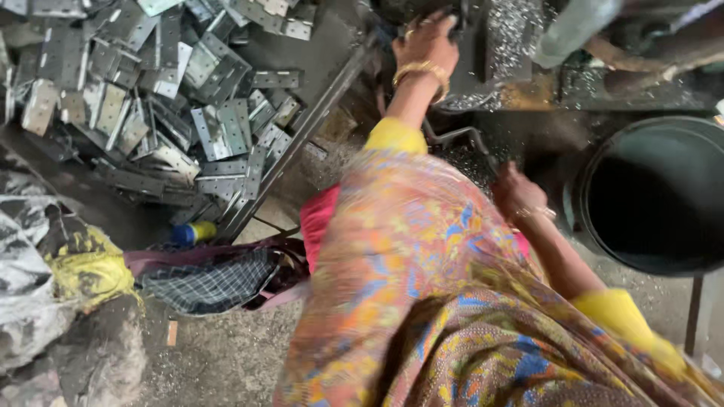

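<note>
My left hand (428,44), with gold bangles on the wrist, reaches up to a dark machine part (471,45). Its fingers curl over the part's edge, and blur hides whether they grip it. My right hand (517,194) is closed in a fist at the end of a bent metal rod (461,134), beside a large dark round tub (584,226). Metal shavings (513,30) cover the machine surface near my left hand. My patterned orange garment (422,286) with yellow sleeves fills the lower middle.
A heap of flat, perforated metal plates (173,98) lies at the upper left, bordered by a long dark metal bar (302,136). A checked cloth bag (215,283), a small blue and yellow bottle (192,232) and crumpled sacks (45,279) lie on the floor at left.
</note>
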